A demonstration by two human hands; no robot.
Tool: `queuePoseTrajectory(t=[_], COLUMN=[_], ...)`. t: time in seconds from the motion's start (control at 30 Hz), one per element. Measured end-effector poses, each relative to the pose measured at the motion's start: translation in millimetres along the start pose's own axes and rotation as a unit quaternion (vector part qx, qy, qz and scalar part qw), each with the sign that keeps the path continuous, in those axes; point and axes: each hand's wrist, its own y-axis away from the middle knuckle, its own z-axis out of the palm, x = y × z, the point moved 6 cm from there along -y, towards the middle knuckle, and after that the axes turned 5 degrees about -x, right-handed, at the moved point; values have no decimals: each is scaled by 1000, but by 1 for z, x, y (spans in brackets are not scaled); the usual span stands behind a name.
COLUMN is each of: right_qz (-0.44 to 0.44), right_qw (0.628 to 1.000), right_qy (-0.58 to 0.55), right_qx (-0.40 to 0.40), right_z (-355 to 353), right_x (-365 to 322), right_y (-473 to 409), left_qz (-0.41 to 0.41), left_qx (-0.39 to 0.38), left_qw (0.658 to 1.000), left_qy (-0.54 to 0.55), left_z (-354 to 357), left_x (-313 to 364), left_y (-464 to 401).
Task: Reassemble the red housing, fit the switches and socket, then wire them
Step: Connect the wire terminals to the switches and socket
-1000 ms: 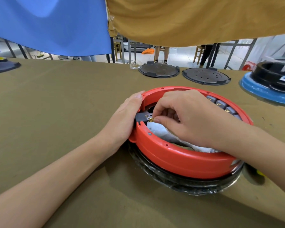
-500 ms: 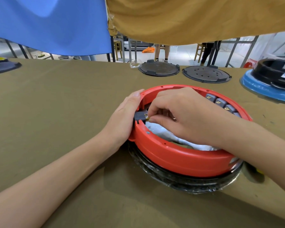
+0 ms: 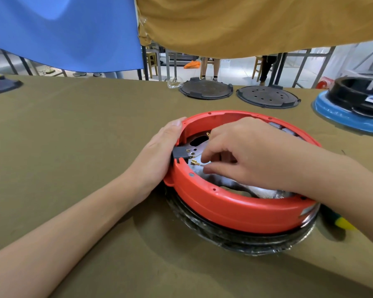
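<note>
Olive table (image 3: 73, 147), red housing (image 3: 235, 209) open side up

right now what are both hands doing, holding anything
Left hand: open, straight fingers pressed against the outside of the red housing.
Right hand: pinching a thin wire with a brass terminal inside the housing.

Both bare forearms reach forward, hands close together.
The left hand (image 3: 159, 155) lies flat, fingers straight and pressing sideways; the right hand (image 3: 243, 153) arches over, thumb and forefinger pinched, other fingers curled.
</note>
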Motion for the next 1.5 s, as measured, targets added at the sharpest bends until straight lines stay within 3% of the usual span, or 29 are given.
queuePoseTrajectory(t=[0.1, 0.23, 0.4, 0.67, 0.87, 1.23, 1.5], right_qz=[30, 47, 18, 2, -1, 10, 2], right_qw=[994, 992, 992, 997, 992, 980, 987], right_qy=[103, 98, 115, -69, -123, -195, -146], right_qx=[-26, -62, -40, -17, -6, 46, 74], right_z=[6, 9, 9, -8, -3, -2, -2], right_x=[-4, -6, -9, 10, 11, 10, 8], right_y=[0, -2, -3, 6, 3, -1, -2], left_qz=[-3, -3, -5, 6, 10, 17, 13], left_qx=[-3, -8, -8, -5, -4, -8, -9], left_qw=[1000, 1000, 1000, 1000, 1000, 1000, 1000], left_qy=[1, 6, 13, 2, -5, -11, -8], left_z=[1, 2, 2, 2, 2, 2, 1], left_x=[0, 1, 2, 6, 7, 9, 8], left_y=[0, 0, 0, 2, 3, 1, 1])
